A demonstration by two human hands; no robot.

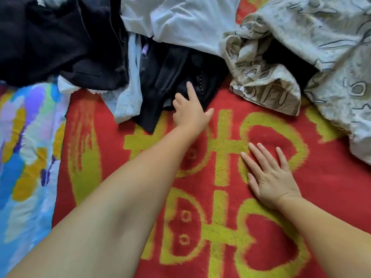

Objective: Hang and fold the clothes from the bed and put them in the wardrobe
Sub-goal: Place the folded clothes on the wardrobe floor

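Red blanket with yellow figures covers the bed, and the clothes lie heaped along its far edge. Nearest in that heap is a black garment (small beads down its front), where the left hand rests, forefinger straight, other fingers partly curled, gripping nothing I can see. Nearer than the garment, the right hand lies flat, fingers spread, on the blanket.
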